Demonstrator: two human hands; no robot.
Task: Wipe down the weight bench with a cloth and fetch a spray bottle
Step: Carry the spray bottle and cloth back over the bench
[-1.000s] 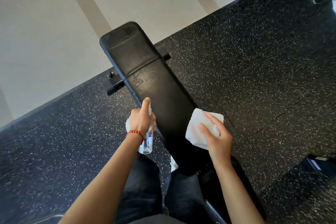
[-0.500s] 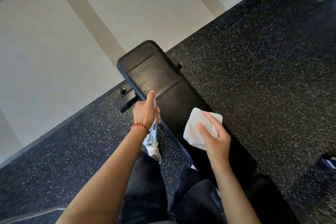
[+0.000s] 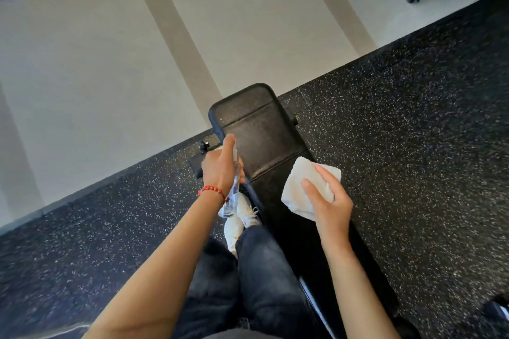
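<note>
Left hand (image 3: 220, 168): wrapped round a clear spray bottle (image 3: 230, 201), forefinger up on the nozzle.
Right hand (image 3: 326, 205): pinching a folded white cloth (image 3: 298, 187) over the weight bench (image 3: 261, 132).
Tip: I'd mist the far pad lightly, then wipe in long overlapping strokes.

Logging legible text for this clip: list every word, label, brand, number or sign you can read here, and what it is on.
No readable text in the head view.
Spray bottle in the left hand: clear, no label readable.
Cloth in the right hand: plain white.
Weight bench: black pad, no brand visible.
Bracelet: red beads, no lettering.
</note>
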